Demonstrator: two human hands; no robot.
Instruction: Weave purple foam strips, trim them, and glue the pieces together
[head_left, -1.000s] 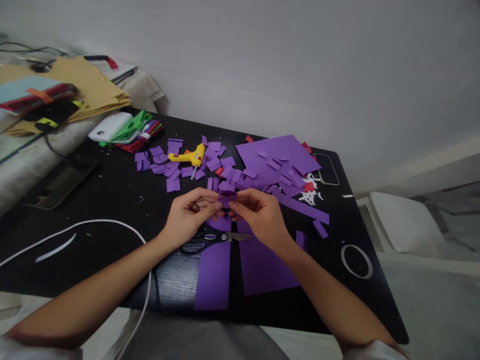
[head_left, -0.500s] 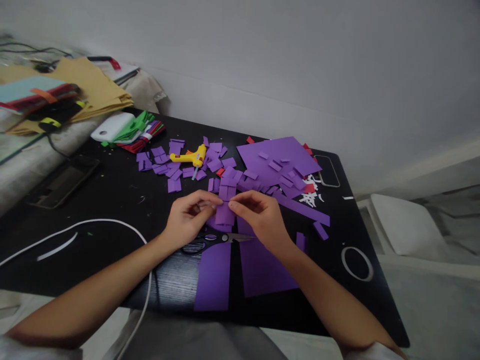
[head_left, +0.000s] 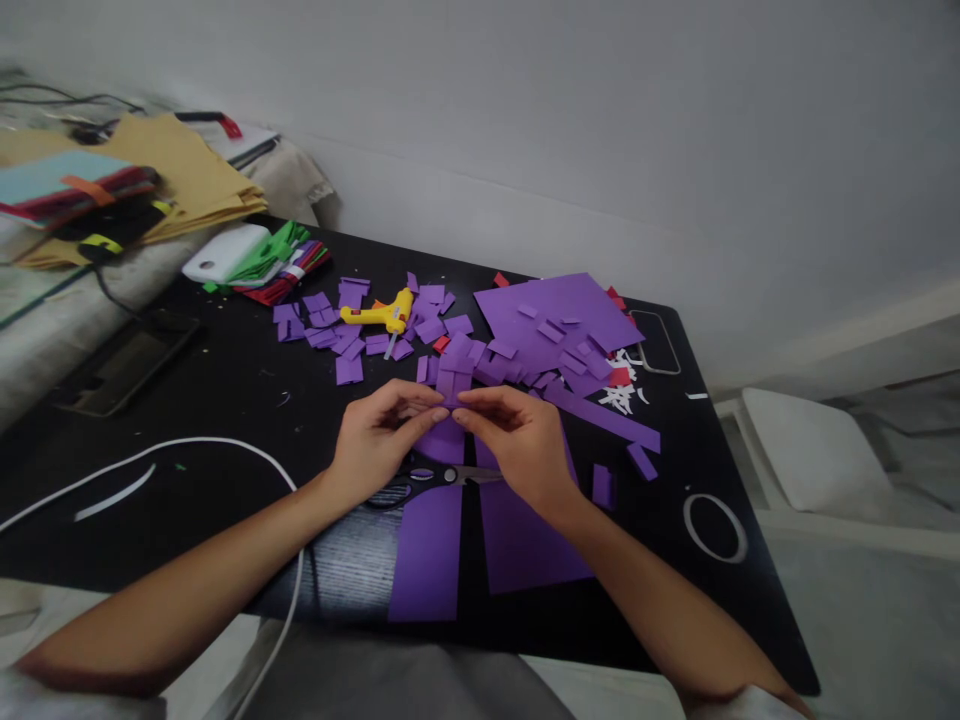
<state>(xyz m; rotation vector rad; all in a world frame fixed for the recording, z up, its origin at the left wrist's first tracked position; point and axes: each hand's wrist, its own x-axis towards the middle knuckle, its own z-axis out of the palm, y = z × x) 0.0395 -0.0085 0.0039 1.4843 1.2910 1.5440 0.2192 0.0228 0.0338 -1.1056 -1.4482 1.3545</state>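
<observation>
Between my fingertips is a small folded piece of purple paper (head_left: pixel 452 388), near the middle of the table. My left hand (head_left: pixel 384 432) pinches its left side, thumb and forefinger together. From the other side my right hand (head_left: pixel 523 440) pinches it the same way, the fingertips of both hands almost meeting. Black-handled scissors (head_left: pixel 439 476) lie just below my hands, across a purple paper strip (head_left: pixel 426 560) and a larger purple sheet (head_left: pixel 532 545). The fingers partly cover the held piece.
Beyond my hands lie a yellow glue gun (head_left: pixel 386 312), several small purple folded pieces (head_left: pixel 349 370) and a purple sheet (head_left: pixel 562 305). White paper scraps (head_left: pixel 619 398) are at right, a tape ring (head_left: pixel 715 528) nearer. A white cable (head_left: pixel 225 441) crosses the left side.
The lower flap of the purple paper, which hung down below my fingers, has been folded up. My hands have drawn slightly closer together; the scissors and other papers stay put.
</observation>
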